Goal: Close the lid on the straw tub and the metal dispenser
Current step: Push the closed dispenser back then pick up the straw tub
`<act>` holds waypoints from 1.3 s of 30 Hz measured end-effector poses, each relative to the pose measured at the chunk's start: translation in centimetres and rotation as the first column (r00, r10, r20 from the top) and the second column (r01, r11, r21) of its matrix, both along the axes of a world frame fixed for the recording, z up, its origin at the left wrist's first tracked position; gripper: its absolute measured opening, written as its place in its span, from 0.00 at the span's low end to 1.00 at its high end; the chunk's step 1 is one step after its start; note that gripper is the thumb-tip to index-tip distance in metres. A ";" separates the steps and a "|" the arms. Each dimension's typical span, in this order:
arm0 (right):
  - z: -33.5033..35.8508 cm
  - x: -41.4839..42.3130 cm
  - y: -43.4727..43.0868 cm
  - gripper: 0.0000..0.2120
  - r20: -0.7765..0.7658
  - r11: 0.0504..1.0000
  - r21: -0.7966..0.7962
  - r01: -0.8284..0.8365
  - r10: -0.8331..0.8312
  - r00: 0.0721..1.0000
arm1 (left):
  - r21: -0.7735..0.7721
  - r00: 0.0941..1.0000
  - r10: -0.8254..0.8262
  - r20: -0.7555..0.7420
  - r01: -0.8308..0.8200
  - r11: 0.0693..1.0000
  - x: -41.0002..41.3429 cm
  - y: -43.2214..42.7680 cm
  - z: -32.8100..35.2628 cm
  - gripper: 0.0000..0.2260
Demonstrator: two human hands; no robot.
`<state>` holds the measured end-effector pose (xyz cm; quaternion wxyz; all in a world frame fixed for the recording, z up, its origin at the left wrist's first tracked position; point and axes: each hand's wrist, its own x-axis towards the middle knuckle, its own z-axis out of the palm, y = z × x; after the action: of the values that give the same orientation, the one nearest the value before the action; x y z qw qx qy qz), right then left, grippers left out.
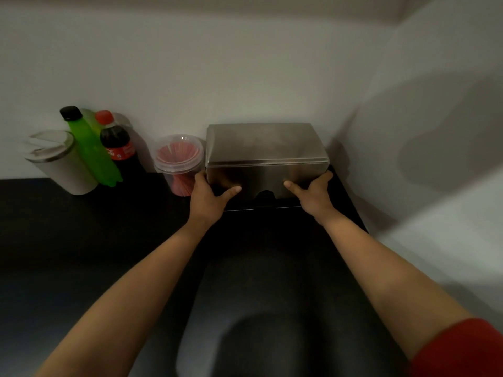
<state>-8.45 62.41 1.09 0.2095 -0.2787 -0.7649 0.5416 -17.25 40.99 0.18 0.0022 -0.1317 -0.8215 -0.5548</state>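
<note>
A brushed metal dispenser [265,156] stands on the dark counter against the white wall, its lid down over the body. My left hand [209,195] grips its lower left corner, thumb across the front face. My right hand [313,191] grips the lower right corner the same way. Just left of the dispenser, touching my left hand, stands a clear plastic straw tub [178,161] full of red and white straws, with a clear lid resting on top.
A cola bottle [117,145], a green bottle [89,148] and a white cup with paper in it [58,161] stand at the back left. The black counter [81,240] runs to a corner wall on the right.
</note>
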 end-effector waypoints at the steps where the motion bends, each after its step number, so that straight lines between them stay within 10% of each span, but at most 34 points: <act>1: -0.1 0.0 0.0 0.41 -0.008 1.000 -0.002 -0.002 0.002 1.000 | 0.000 1.000 -0.003 0.009 0.003 1.000 0.0 -0.1 0.0 0.34; 39: -0.6 -0.1 0.4 0.39 0.024 0.999 -0.035 0.009 -0.008 1.000 | -0.044 0.994 0.016 0.108 -0.011 0.999 1.1 0.6 -0.8 0.34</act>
<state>-8.53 62.86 0.51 0.1979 -0.2921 -0.7566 0.5506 -16.12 41.56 -0.65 -0.0415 -0.0960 -0.8332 -0.5430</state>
